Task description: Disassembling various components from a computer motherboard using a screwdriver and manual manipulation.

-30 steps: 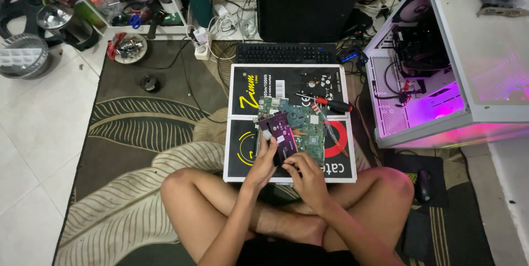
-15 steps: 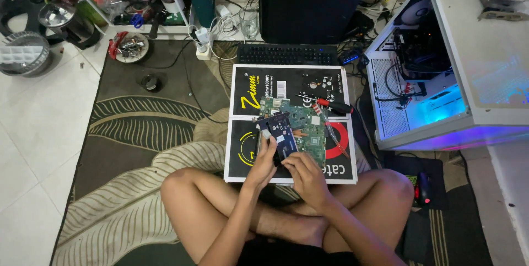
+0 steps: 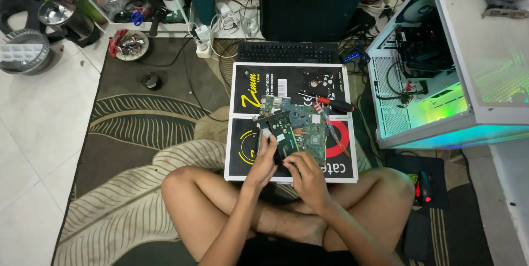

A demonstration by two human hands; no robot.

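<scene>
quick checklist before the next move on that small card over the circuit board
1. Left hand on the small green card: ok, fingers touch its near edge.
2. Right hand in place: ok, at the card's lower corner.
3. Circuit board supported: ok, lying flat on the black cardboard box.
4. Red-handled screwdriver clear of the hands: ok, lying on the box beyond the board.
5. Card seated in a slot: cannot tell, the hands hide the joint.
6. Open computer case out of the way: ok, off to the right.
</scene>
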